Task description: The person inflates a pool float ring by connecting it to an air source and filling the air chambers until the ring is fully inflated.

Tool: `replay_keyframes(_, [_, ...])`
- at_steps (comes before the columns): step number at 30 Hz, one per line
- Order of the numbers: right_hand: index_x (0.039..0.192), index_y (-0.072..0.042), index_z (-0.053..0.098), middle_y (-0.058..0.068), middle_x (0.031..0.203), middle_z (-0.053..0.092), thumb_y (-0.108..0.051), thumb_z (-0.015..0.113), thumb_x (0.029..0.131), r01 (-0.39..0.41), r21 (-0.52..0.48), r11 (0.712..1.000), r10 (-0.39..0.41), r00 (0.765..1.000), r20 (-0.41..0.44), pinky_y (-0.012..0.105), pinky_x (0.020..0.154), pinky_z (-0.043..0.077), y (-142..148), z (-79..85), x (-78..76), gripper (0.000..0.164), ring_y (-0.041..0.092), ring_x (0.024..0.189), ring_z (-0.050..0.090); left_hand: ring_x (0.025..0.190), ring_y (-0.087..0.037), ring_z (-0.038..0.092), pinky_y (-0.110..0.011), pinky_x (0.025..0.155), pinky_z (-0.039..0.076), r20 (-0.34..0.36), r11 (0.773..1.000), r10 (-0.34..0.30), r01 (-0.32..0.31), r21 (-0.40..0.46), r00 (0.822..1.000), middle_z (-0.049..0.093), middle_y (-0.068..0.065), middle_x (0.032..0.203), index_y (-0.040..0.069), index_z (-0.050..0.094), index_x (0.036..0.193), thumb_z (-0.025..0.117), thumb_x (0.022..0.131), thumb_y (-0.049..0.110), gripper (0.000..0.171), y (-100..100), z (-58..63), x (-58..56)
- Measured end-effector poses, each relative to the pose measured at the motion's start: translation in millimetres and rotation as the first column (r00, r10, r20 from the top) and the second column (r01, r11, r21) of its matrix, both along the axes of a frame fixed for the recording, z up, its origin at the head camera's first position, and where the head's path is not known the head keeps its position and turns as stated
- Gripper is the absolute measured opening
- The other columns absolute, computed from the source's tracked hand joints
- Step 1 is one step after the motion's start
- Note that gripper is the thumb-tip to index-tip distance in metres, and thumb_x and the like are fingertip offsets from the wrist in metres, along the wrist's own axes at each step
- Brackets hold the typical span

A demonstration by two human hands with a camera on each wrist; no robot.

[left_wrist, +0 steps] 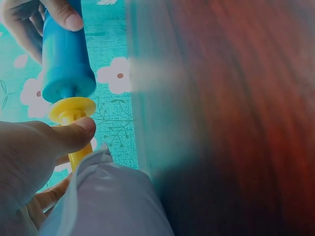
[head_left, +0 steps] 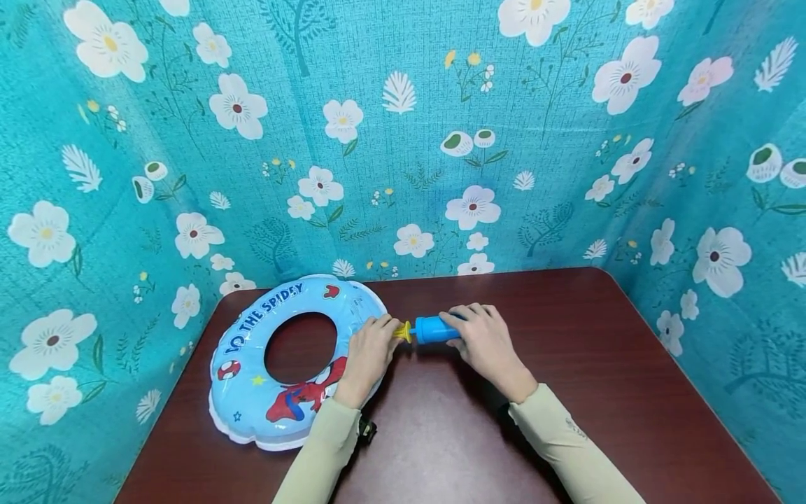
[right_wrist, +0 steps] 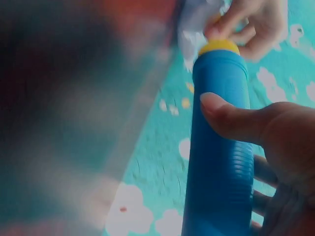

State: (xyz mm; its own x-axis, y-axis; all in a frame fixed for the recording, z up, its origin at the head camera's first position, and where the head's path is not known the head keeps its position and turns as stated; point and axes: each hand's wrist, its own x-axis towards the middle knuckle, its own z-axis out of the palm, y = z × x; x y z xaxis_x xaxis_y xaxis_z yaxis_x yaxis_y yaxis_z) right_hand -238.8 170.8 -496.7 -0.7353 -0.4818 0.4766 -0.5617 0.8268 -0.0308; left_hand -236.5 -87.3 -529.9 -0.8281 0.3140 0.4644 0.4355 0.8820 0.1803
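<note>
A blue hand pump [head_left: 431,330] with a yellow end piece [left_wrist: 73,105] is held level above the table. My right hand [head_left: 488,343] grips the ribbed blue barrel [right_wrist: 216,162], thumb along its side. My left hand [head_left: 370,350] pinches the yellow piece between thumb and fingers. A short blue stem [left_wrist: 67,92] shows between the yellow flange and the barrel. Left of the pump lies a light blue inflated swim ring [head_left: 242,381] with cartoon prints. My left hand and forearm cover part of its right side; whether the yellow piece touches the ring is hidden.
The dark red-brown table [head_left: 604,392] carries the ring at its left side. Teal floral cloth [head_left: 403,154] hangs behind the table and along both sides. A small black object [head_left: 366,428] shows beside my left sleeve.
</note>
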Motion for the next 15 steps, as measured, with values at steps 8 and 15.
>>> replay_keyframes(8, [0.129, -0.013, 0.078, 0.01, 0.125, 0.077, -0.017, 0.099, 0.075, 0.053, -0.019, 0.998, -0.052, 0.996, 0.07, 0.056, 0.103, 0.051, 50.1, 24.7, -11.8, 0.058, 0.035, 0.115, 0.07, 0.089, -0.023, 0.068, -0.039, 0.068, 0.061, 0.015, 0.999, 0.035, -0.035, 0.001, 0.999, 0.074, 0.001, 0.108, 0.017, 0.076, 0.117, 0.077, 0.101, 0.026, 0.019, 1.3, 1.1, 0.4])
replay_keyframes(15, [0.128, -0.013, 0.079, 0.011, 0.125, 0.076, -0.018, 0.099, 0.075, 0.038, 0.007, 0.999, -0.039, 0.998, 0.053, 0.058, 0.099, 0.052, 54.9, 29.2, -11.9, 0.057, 0.037, 0.114, 0.069, 0.088, -0.022, 0.068, -0.037, 0.066, 0.061, -0.003, 0.999, 0.039, -0.039, -0.001, 0.999, 0.074, 0.001, 0.107, 0.017, 0.076, 0.118, 0.079, 0.099, 0.027, 0.022, 2.5, 1.7, 1.0])
